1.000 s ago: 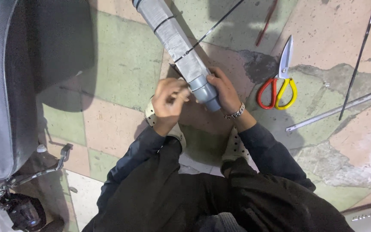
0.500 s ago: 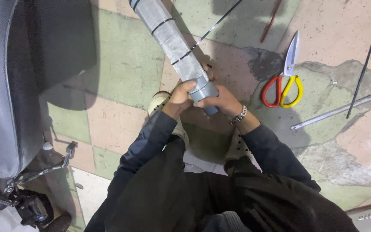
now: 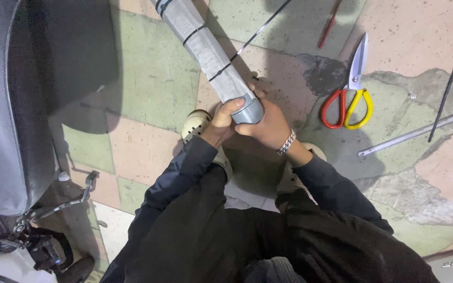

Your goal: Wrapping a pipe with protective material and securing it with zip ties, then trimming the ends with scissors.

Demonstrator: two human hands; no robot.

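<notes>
Grey wrapped tube gripped at its near taped end by left hand and right hand, above the tiled floor; slippage risked, long far end unsupported, scissors lying near.

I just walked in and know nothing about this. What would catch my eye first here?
Probably the long grey wrapped tube, slanting from the top of the view down to the middle, where the left hand and right hand both grip its grey end. Next, the scissors with one red and one yellow handle, lying on the cracked tiled floor to the right.
</notes>
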